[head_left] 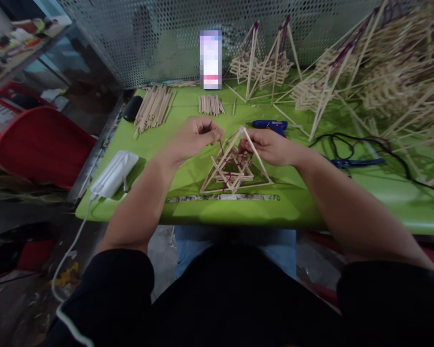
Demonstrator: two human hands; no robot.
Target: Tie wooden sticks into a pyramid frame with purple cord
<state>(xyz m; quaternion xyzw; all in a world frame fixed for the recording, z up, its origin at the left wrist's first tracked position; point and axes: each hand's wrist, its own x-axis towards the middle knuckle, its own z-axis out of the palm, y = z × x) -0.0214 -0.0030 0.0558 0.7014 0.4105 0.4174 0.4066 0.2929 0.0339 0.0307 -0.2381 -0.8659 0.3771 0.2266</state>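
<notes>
A pyramid frame of thin wooden sticks (253,148) stands on the green table in front of me. Inside it sits a small star-shaped stack of sticks (235,177) with purple cord (227,179) tied to it. My left hand (198,136), at the frame's upper left, pinches a strand of the purple cord between thumb and finger. On the other side, my right hand (264,144) has its fingers closed behind a slanting stick, by another purple strand; what its fingertips hold is partly hidden.
Behind my hands lie a blue glue gun (269,125), short sticks (210,105) and longer sticks (155,108). A white power strip (115,173) is at left, pliers (358,163) and black cable at right. Finished-looking stick frames (311,94) crowd the back right. A ruler-like strip (224,197) lies along the front edge.
</notes>
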